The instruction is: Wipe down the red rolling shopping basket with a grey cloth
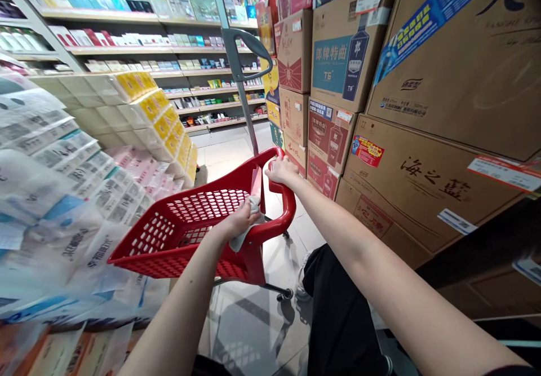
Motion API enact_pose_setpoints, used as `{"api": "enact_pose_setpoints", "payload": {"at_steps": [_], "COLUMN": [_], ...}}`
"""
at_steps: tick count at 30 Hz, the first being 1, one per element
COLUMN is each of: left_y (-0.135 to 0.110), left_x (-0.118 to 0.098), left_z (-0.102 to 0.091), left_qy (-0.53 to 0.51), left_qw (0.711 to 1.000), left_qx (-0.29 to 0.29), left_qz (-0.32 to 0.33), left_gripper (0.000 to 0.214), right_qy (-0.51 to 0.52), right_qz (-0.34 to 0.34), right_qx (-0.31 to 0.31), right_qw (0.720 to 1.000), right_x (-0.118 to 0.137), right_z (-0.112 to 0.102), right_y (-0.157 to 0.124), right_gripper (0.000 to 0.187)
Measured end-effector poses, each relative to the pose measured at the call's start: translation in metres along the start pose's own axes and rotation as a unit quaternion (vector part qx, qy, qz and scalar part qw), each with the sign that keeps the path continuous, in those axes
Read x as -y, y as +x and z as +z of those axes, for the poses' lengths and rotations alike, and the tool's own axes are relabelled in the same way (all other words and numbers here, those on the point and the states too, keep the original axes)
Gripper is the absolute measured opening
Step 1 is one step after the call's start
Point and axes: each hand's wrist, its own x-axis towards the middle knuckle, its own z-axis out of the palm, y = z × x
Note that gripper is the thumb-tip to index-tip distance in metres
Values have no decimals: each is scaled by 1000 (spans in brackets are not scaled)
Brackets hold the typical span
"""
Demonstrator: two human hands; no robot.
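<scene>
A red shopping cart [181,212] with slotted basket walls stands in front of me, tilted in my view. My right hand [282,171] is closed around the far part of its red loop handle [287,207]. At the basket's near rim, my left hand [243,218] is closed on a pale cloth [239,242], whose end hangs over the red edge beside the handle. Some of the cloth is hidden under the fingers. No goods show in the visible part of the basket.
Stacked liquor cartons [422,178] line the right side close to my arm. Packs of tissue paper [84,178] are piled on the left. A grey post with a looped handle [247,54] rises beyond the cart, before stocked shelves [127,49]. Pale floor tiles [236,331] lie below.
</scene>
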Motion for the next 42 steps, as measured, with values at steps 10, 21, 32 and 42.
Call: {"api": "enact_pose_setpoints", "payload": {"at_steps": [10,21,32,42], "left_y": [42,127,184,125], "left_x": [2,23,19,41], "left_z": [24,26,14,2], "left_qy": [129,193,210,139], "left_qw": [987,979,977,973], "left_qx": [64,49,2,95], "left_qz": [67,36,36,155], "left_gripper": [67,57,56,64], "right_qy": [-10,-43,-43,-3], "right_qz": [-37,-72,-46,0], "right_qx": [-56,-57,-66,-67], "right_qw": [998,995,996,998], "right_x": [-5,5,12,24], "right_z": [12,11,20,17], "right_y": [21,26,38,35], "right_gripper": [62,56,56,49]}}
